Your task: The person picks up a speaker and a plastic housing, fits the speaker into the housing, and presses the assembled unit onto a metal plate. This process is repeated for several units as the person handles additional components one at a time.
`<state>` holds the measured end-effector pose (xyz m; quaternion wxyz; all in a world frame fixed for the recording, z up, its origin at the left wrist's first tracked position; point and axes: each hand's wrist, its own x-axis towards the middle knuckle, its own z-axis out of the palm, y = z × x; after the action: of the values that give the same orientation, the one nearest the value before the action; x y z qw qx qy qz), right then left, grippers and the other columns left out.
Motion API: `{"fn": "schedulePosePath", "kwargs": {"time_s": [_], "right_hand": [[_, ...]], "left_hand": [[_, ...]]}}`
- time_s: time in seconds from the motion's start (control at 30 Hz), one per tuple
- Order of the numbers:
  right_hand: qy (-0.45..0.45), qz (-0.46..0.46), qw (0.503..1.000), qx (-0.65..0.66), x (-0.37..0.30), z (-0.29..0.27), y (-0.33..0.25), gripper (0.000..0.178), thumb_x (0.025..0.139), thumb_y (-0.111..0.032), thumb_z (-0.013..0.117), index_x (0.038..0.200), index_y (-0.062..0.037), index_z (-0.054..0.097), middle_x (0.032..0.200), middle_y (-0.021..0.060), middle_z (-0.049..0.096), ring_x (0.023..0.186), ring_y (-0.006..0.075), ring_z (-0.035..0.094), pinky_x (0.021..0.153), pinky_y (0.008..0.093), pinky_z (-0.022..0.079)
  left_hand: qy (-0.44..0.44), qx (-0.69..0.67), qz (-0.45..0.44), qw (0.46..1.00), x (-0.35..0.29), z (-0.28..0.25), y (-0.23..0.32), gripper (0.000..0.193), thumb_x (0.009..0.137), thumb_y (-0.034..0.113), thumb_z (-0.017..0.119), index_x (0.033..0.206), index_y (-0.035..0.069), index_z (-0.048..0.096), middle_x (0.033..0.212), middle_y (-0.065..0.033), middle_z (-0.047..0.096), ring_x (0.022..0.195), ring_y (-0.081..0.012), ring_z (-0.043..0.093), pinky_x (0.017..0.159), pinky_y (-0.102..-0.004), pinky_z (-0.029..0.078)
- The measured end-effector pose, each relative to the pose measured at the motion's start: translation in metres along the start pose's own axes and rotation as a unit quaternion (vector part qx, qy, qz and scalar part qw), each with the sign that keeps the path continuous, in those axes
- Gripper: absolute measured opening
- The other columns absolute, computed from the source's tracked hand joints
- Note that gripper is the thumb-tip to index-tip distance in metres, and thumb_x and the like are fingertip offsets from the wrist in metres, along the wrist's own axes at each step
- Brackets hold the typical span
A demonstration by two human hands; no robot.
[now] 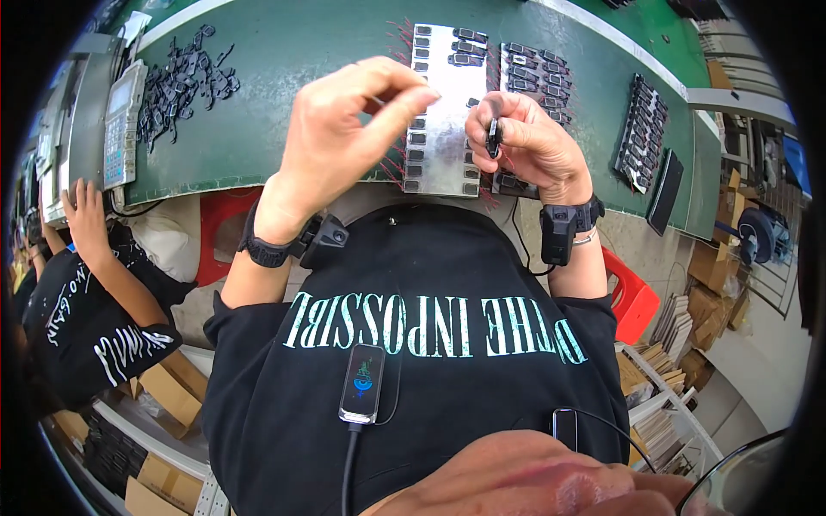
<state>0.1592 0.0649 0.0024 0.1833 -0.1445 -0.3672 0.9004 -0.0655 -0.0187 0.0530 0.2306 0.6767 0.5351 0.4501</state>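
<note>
My right hand [538, 142] pinches a small black oblong part [494, 138] between thumb and fingers, held upright above the right edge of a silver metal plate [447, 95]. My left hand [348, 120] hovers over the plate's left side, thumb and forefinger tips brought together; whether anything tiny is between them cannot be made out. Small black square pieces [416, 156] with thin red wires line the plate's edges. Several black oblong parts [467, 47] lie at its far end.
Beyond my right hand is a second plate of black parts [542, 73], then another filled tray [641, 133]. A loose heap of black parts [185, 82] lies on the green table [275, 52] at left, near a keypad machine [122, 125]. A co-worker's hand [86, 219] is at far left.
</note>
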Motion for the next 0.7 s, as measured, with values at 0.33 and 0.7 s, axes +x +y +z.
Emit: {"fn": "schedulePosePath", "kwargs": {"time_s": [0.33, 0.7], "right_hand": [[0.026, 0.039, 0.999, -0.017, 0.004, 0.002, 0.004, 0.03, 0.087, -0.024, 0.075, 0.101, -0.0011, 0.063, 0.083, 0.0046, 0.062, 0.068, 0.0121, 0.059, 0.062, 0.0279, 0.049], [0.024, 0.116, 0.992, -0.051, -0.007, 0.003, -0.002, 0.026, 0.087, -0.016, 0.072, 0.104, 0.0009, 0.063, 0.084, 0.0046, 0.065, 0.066, 0.0121, 0.064, 0.063, 0.0262, 0.055]], "left_hand": [[-0.054, 0.009, 0.129, 0.99, 0.006, 0.006, 0.004, 0.015, 0.081, -0.001, 0.072, 0.094, 0.005, 0.072, 0.089, -0.0082, 0.069, 0.075, -0.0198, 0.067, 0.066, -0.0281, 0.054], [-0.045, 0.145, 0.268, 0.951, -0.002, 0.008, 0.008, 0.021, 0.071, -0.002, 0.074, 0.09, 0.008, 0.072, 0.084, -0.0053, 0.068, 0.076, -0.0218, 0.068, 0.063, -0.0302, 0.056]]}}
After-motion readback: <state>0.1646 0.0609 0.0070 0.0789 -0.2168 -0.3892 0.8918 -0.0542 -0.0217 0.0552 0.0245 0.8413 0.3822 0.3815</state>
